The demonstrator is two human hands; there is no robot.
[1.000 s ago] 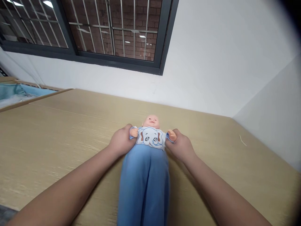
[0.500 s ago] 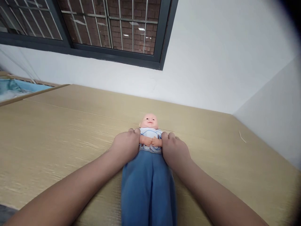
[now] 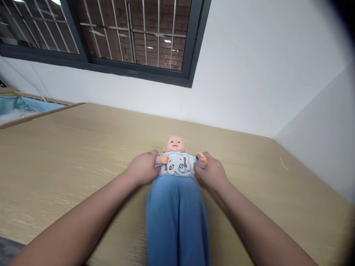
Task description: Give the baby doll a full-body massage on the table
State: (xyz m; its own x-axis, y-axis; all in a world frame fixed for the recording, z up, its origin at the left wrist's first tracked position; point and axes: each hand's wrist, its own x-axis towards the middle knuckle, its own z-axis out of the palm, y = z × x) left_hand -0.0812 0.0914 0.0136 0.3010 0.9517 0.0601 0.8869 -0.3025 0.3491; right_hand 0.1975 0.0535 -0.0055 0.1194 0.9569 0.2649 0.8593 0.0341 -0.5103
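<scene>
The trousers (image 3: 177, 225) of the doll (image 3: 176, 195) were cut off below; most fingers of the left hand (image 3: 143, 168) and right hand (image 3: 212, 170), clasped on its arms (image 3: 162, 159), were hidden. It was laid lengthwise on the tabletop (image 3: 91, 159), head (image 3: 174, 143) toward the wall (image 3: 235, 81).

No text, label, brand, number or sign can be read, as far as the blurred edges can be judged.
</scene>
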